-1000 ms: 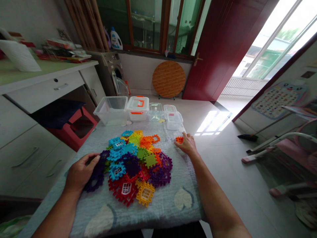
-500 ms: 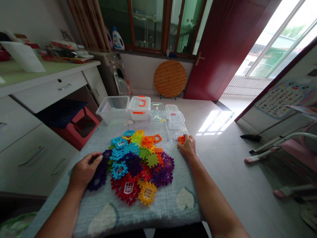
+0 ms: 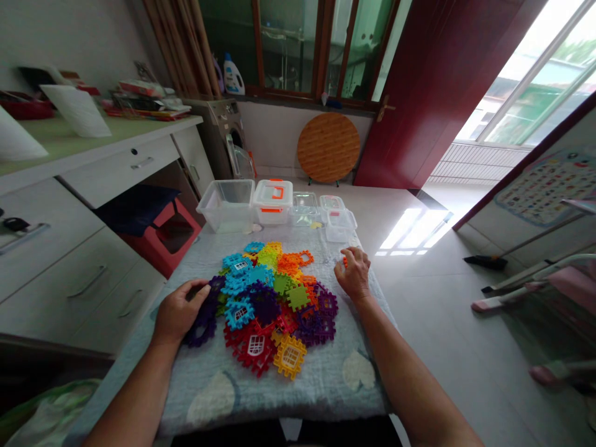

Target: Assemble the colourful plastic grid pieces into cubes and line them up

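Observation:
A heap of colourful plastic interlocking building blocks point(image 3: 265, 304) lies in the middle of the cloth-covered table point(image 3: 321, 379). Some blocks carry white window grids. At the heap's left edge, my left hand point(image 3: 180, 310) has its thumb and fingers closed on a dark purple block point(image 3: 201, 329); part of its grip is hidden. My right hand point(image 3: 354, 273) is at the table's right side, apart from the heap. Its fingers curl over an orange block point(image 3: 345, 262), which is mostly hidden beneath them. A yellow window block point(image 3: 290, 356) lies nearest me.
Along the far table edge stand an open clear bin point(image 3: 226, 208), a lidded box with orange latches point(image 3: 273, 202) and smaller clear containers point(image 3: 339, 225). A red stool point(image 3: 179, 242) and white drawers point(image 3: 93, 267) are on the left. Tiled floor lies to the right.
The view has turned slightly left, so everything sits further right. My right fingers now cover more of the orange block. My left hand stays by the purple block.

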A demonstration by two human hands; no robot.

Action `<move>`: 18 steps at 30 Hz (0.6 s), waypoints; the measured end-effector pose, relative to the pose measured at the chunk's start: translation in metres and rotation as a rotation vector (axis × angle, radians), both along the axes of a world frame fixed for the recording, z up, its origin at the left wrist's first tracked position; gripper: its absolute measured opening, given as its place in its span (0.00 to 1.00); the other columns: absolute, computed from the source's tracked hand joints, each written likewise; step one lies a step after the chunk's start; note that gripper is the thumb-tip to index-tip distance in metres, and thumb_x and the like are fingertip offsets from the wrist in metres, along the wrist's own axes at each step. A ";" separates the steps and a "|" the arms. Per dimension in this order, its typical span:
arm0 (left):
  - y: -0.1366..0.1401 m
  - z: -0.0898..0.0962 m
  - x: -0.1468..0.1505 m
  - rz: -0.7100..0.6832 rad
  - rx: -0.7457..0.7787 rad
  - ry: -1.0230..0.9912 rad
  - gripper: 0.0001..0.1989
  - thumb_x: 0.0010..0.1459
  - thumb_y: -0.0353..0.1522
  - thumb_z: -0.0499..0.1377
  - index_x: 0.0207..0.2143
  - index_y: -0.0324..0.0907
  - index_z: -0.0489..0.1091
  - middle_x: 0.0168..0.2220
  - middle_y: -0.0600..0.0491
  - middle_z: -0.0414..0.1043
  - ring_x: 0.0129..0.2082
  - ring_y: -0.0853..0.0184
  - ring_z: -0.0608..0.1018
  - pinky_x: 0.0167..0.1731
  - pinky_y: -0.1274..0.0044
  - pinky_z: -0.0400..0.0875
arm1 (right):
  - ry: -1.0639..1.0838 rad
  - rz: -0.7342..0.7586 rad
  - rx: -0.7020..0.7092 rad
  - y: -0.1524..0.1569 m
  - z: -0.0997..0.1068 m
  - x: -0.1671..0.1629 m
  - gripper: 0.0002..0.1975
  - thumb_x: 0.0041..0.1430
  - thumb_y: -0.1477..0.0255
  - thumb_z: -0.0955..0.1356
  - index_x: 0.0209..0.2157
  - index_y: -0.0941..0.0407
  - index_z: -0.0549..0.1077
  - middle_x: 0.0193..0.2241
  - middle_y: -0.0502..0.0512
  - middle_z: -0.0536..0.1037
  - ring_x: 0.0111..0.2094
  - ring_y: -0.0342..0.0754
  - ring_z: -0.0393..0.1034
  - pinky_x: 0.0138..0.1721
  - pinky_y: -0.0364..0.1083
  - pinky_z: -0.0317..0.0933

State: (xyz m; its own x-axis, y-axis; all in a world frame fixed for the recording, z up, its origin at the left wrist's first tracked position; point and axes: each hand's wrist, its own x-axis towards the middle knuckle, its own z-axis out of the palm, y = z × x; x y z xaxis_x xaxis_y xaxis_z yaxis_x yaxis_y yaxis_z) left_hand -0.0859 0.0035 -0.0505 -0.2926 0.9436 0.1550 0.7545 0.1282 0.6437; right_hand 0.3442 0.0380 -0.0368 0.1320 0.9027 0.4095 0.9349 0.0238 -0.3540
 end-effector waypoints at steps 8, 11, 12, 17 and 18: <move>-0.001 0.000 0.000 -0.015 -0.007 -0.008 0.21 0.52 0.48 0.56 0.40 0.45 0.76 0.40 0.51 0.80 0.42 0.58 0.80 0.45 0.72 0.71 | -0.086 0.157 -0.072 -0.009 -0.008 -0.014 0.13 0.57 0.74 0.64 0.43 0.56 0.75 0.47 0.60 0.72 0.50 0.57 0.60 0.56 0.54 0.50; -0.001 0.000 0.000 -0.011 -0.017 -0.013 0.21 0.52 0.48 0.56 0.40 0.45 0.76 0.41 0.50 0.80 0.42 0.58 0.80 0.45 0.73 0.71 | -0.067 0.181 -0.094 -0.006 -0.002 -0.016 0.11 0.58 0.74 0.64 0.40 0.54 0.76 0.45 0.59 0.74 0.50 0.56 0.61 0.55 0.53 0.52; -0.001 0.000 0.001 -0.011 -0.020 -0.013 0.22 0.52 0.48 0.56 0.40 0.45 0.76 0.41 0.50 0.80 0.42 0.58 0.80 0.45 0.72 0.71 | -0.049 0.213 -0.098 -0.003 0.000 -0.018 0.11 0.57 0.74 0.64 0.40 0.54 0.76 0.44 0.59 0.75 0.49 0.56 0.62 0.55 0.53 0.53; -0.002 0.000 0.001 -0.017 -0.005 -0.014 0.21 0.53 0.48 0.56 0.40 0.44 0.76 0.41 0.50 0.80 0.43 0.58 0.79 0.46 0.72 0.71 | 0.044 0.510 -0.175 0.028 0.013 -0.041 0.21 0.57 0.78 0.65 0.52 0.53 0.73 0.51 0.56 0.76 0.52 0.52 0.64 0.56 0.50 0.56; -0.002 0.000 0.001 -0.017 0.002 -0.015 0.21 0.53 0.48 0.56 0.40 0.45 0.76 0.41 0.50 0.80 0.43 0.58 0.79 0.46 0.72 0.71 | 0.041 0.560 -0.202 0.035 0.015 -0.047 0.24 0.56 0.79 0.65 0.55 0.53 0.71 0.54 0.55 0.75 0.53 0.51 0.64 0.57 0.50 0.56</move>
